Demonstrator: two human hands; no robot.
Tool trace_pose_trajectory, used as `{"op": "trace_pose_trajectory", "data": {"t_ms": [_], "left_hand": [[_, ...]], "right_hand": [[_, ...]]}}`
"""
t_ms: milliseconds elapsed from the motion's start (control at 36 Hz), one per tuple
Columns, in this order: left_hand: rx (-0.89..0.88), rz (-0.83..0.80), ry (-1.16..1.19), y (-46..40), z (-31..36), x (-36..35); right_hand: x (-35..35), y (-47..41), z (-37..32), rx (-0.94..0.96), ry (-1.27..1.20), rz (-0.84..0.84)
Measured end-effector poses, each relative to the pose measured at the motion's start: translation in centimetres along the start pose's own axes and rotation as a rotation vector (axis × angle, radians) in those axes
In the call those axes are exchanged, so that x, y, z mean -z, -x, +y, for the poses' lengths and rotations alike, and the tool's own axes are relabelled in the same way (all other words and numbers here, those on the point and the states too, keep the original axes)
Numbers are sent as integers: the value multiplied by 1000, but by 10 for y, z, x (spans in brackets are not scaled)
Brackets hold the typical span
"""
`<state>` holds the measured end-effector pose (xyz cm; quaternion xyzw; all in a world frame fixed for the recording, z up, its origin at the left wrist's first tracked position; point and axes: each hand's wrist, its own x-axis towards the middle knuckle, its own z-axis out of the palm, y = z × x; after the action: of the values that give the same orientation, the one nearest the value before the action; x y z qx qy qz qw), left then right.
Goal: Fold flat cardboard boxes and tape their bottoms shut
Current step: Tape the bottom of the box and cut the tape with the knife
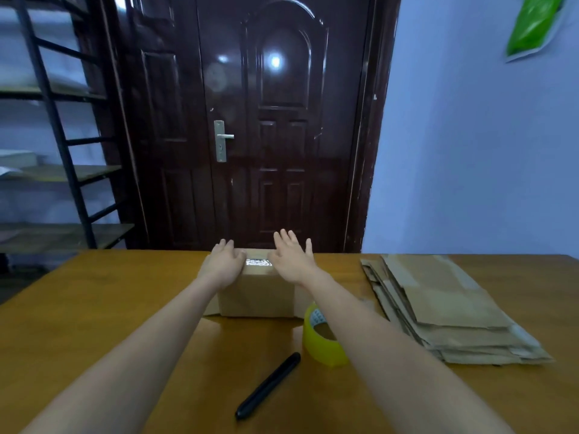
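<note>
The left hand lies on the top of the folded box, at its left end, with the fingers bent over the far edge so that they hold the cardboard. The right hand is at the right end of the same top face, fingers straight and spread; whether the palm presses the surface or hangs just above it cannot be told from this angle. Between the two hands a shiny strip of tape shows along the top of the box, which is presumably the bottom turned upward.

The step in hand looks like rubbing the tape down along the seam. To do it well, the person should keep the left hand holding the box so it does not slide on the desk, and run the flat right palm outward along the strip and over the edge, pressing out wrinkles and air so the ends stick to the side walls.

Both forearms reach straight forward from the body, nearly parallel, wrists level, hands close together but not touching.

The box stands on the desk in the middle, near the far edge. Just beside its near right corner is a yellow tape roll, partly hidden by the right forearm. A black pen-like tool lies nearer the person. A stack of flat cardboard boxes waits at the right.
</note>
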<state>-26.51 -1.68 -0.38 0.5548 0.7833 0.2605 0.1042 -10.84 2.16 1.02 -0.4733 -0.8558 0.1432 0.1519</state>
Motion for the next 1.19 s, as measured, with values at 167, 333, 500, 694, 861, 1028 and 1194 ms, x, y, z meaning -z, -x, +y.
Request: {"op": "trace_pose_trajectory", "data": {"t_ms": [167,333,500,694,861,1028,1194], "left_hand": [[88,-37,320,5,-2,-9],[217,-91,696,-2,-13,-11],[339,-189,922,-8,-22,-10],[432,-276,968,-2,-24,-5],[412,-72,834,10,-20,2],[369,75,740,15,-20,7],[325,75,722,22,2,16]], "right_hand": [[-18,-5,5,-109,-366,8],[-23,-6,10,-212,-876,50],[-30,-8,12,-396,-1070,-17],[-35,-26,32,-509,-1049,-123],[2,-9,24,-604,-1030,-53],[17,4,17,-673,-924,1],[15,2,0,-643,-906,5]]}}
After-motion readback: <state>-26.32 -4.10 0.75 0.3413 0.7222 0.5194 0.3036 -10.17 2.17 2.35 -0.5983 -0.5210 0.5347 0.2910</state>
